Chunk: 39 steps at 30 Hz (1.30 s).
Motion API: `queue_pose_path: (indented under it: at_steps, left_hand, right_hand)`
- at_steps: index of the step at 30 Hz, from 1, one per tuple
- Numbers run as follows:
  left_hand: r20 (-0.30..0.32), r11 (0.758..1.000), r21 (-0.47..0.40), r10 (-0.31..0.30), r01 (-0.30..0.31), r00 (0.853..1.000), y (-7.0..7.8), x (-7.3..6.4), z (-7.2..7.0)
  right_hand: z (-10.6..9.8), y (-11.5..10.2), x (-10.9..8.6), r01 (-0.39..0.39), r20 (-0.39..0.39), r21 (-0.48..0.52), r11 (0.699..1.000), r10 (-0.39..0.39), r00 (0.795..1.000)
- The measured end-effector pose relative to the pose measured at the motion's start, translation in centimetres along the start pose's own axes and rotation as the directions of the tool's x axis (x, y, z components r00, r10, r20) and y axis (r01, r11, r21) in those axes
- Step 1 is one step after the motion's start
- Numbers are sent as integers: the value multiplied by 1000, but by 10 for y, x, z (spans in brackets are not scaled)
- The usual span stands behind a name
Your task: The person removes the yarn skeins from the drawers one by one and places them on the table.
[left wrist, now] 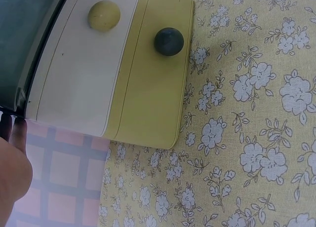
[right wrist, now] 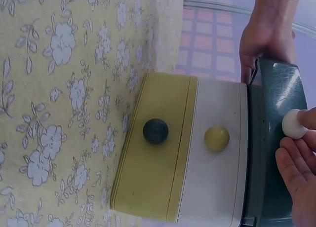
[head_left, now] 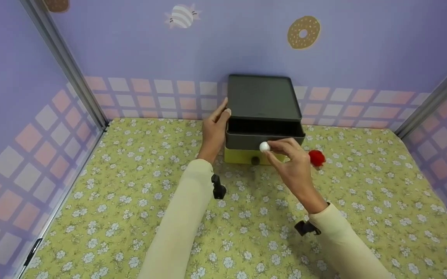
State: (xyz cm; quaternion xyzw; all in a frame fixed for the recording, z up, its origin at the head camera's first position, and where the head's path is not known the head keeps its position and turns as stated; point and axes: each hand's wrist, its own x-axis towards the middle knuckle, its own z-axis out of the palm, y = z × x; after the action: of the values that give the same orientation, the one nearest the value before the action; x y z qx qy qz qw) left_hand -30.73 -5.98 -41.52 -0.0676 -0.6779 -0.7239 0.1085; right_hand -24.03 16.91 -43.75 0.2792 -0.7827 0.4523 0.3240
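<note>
A small drawer cabinet has a dark green top (head_left: 262, 97) and stands at the back. Its dark green top drawer (head_left: 243, 141) is pulled partway out, and the inside looks dark. My right hand (head_left: 295, 164) pinches that drawer's round white knob (head_left: 264, 146) between thumb and fingers. Against the cabinet's left side rests my left hand (head_left: 214, 133), thumb near the top edge. Below, the right wrist view shows a white drawer (right wrist: 217, 182) with a yellow knob (right wrist: 217, 138) and a yellow drawer (right wrist: 148, 187) with a dark knob (right wrist: 155, 131), both pushed in.
A fuzzy red ball (head_left: 317, 158) lies on the table just right of the cabinet. Flowered yellow cloth (head_left: 150, 217) covers the table. Behind the cabinet rises a purple wall (head_left: 231, 38) with a checked band, and side walls stand left and right.
</note>
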Motion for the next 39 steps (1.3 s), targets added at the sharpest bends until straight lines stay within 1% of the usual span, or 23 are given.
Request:
queue_pose_path:
  at_steps: [5,10,13,21,25,29,34,39]
  left_hand:
    - [-9,1000,11,-14,14,1000,-1,0,0]
    - [-20,1000,22,-11,11,1000,-2,0,-1]
    - [-22,1000,30,-9,9,1000,-2,0,-1]
    - [-18,999,-14,-34,34,999,-4,0,-1]
    - [-19,1000,-9,-30,30,999,-3,1,0]
    - [-23,1000,4,-18,18,1000,-2,1,1]
    - [-22,1000,8,-21,21,1000,-1,1,1]
    - [-24,1000,5,-25,25,999,-1,1,1]
  right_hand:
    - [3,4,5,-9,16,-6,1000,9,1000]
    - [7,8,12,-19,29,-48,999,20,999]
    - [9,11,16,-34,37,-56,998,36,999]
    - [12,20,26,-80,37,-44,996,82,996]
    - [13,23,30,-89,32,-32,995,90,995]
    - [13,24,33,-96,28,-45,994,98,995]
    - [15,25,36,-112,25,-45,993,113,993]
    - [15,27,36,-93,20,-37,995,94,995]
